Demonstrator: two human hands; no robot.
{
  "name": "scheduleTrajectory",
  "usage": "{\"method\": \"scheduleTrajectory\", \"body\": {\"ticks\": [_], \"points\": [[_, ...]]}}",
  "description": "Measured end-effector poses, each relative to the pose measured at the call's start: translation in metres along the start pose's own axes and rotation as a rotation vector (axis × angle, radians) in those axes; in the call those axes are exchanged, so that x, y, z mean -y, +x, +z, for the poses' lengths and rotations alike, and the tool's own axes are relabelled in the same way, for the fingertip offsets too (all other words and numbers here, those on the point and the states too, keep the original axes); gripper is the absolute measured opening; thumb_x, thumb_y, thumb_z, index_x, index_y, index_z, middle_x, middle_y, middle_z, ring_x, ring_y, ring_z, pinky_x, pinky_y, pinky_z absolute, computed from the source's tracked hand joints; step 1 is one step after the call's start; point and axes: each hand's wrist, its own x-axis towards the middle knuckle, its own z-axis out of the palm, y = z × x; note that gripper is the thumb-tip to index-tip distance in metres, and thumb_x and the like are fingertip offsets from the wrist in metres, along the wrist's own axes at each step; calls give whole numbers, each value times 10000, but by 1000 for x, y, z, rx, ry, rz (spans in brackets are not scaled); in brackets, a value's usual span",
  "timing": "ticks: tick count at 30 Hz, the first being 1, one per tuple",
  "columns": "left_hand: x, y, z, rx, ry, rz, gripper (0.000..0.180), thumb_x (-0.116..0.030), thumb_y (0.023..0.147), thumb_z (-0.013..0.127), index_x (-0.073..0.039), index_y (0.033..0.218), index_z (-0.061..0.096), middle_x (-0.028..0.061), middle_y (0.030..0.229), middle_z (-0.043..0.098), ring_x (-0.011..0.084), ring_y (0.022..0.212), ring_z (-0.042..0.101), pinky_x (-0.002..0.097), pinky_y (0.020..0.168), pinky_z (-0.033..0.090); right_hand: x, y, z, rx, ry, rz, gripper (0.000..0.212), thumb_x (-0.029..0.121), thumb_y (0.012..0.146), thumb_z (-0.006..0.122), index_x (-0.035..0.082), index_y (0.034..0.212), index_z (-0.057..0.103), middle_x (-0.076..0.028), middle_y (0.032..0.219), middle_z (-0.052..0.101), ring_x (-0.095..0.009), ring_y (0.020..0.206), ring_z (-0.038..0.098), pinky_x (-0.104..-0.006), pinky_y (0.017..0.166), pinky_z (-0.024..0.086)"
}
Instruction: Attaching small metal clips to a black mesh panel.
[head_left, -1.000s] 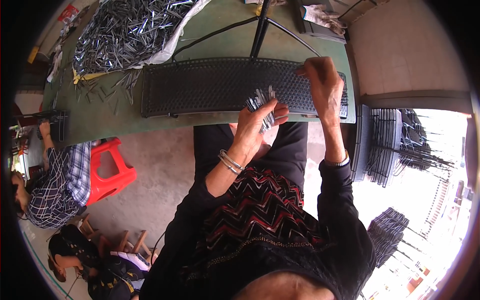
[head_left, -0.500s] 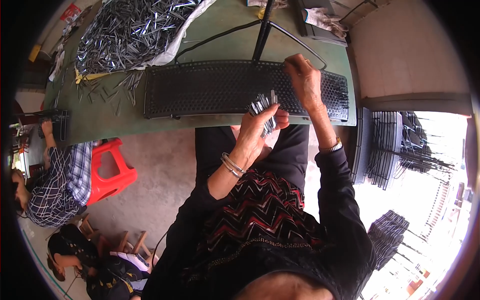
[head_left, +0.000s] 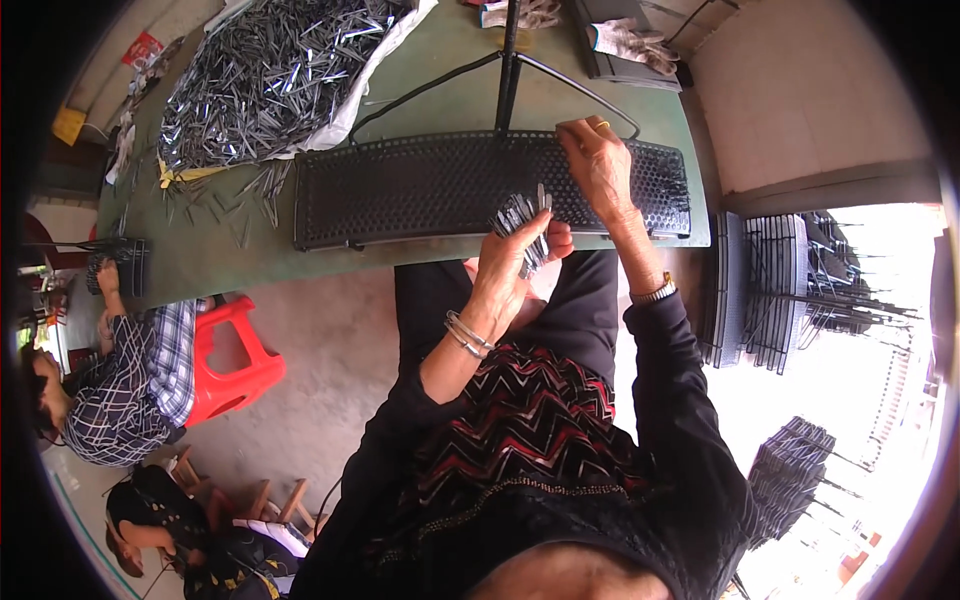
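Observation:
A long black perforated metal panel [head_left: 400, 190] lies along the near edge of the green table. In front of it, my left hand [head_left: 508, 255] is closed around a bunch of thin shiny metal strips [head_left: 520, 212], which fan out past the thumb. Over the panel's far edge, right of its middle, my right hand [head_left: 600, 175] is bent with its fingertips pinched together; what they hold, if anything, is hidden. Dark strips [head_left: 672, 190] stand close together at the panel's right end. A black rod frame [head_left: 507, 95] rises behind the panel.
A large heap of metal strips [head_left: 275, 85] lies on a white sack at the far left, with loose strips [head_left: 235, 205] spilled nearby. Work gloves [head_left: 635, 45] lie at the back right. Black racks [head_left: 770, 290] stand right of the table. People sit at left near a red stool [head_left: 235, 355].
The whole view has shifted slightly. My right hand has turned a little at the panel's far edge, so a ring now shows. My left hand still grips the metal strips.

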Motion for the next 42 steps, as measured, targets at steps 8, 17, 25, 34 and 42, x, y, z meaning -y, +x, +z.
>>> {"method": "scheduleTrajectory", "body": {"ticks": [8, 17, 25, 34, 42], "points": [[-4, 0, 2, 4, 61, 1, 209, -96, 844, 679, 32, 1000, 623, 157, 819, 674, 241, 699, 684, 357, 648, 597, 11, -9, -36, 151, 146, 143, 179, 223, 859, 649, 57, 913, 688, -106, 802, 640, -250, 743, 641, -343, 641, 500], [0, 2, 8, 64, 134, 11, 247, -91, 840, 681, 31, 1047, 623, 151, 880, 684, 236, 722, 693, 344, 648, 596, 23, -32, -67, 545, 794, 550, 190, 161, 889, 622, -22, 940, 635, -29, 746, 620, -92, 665, 571, -229, 611, 468], [4, 4, 0, 32, 212, -25, 207, -171, 864, 675, -1, 973, 628, 109, 833, 672, 168, 691, 635, 314, 651, 551, 6, -16, -29, -133, 430, 395, 92, 87, 911, 579, 3, 912, 614, -69, 724, 658, -101, 615, 629, -243, 579, 506], [0, 8, 1, 30, 193, -25, 188, -177, 875, 666, -13, 961, 630, 96, 807, 667, 131, 648, 598, 267, 575, 494, -6, -6, -2, -132, 249, 272, 54, 78, 867, 620, 45, 911, 624, -92, 700, 647, -146, 574, 641, -272, 542, 498], [0, 6, 8, -3, 215, -23, 165, -157, 861, 668, -16, 943, 645, 109, 812, 682, 141, 653, 623, 268, 555, 489, -16, -8, 4, -46, -103, 3, 162, 212, 863, 632, 65, 921, 663, -137, 851, 623, -304, 724, 626, -393, 628, 498]]}}
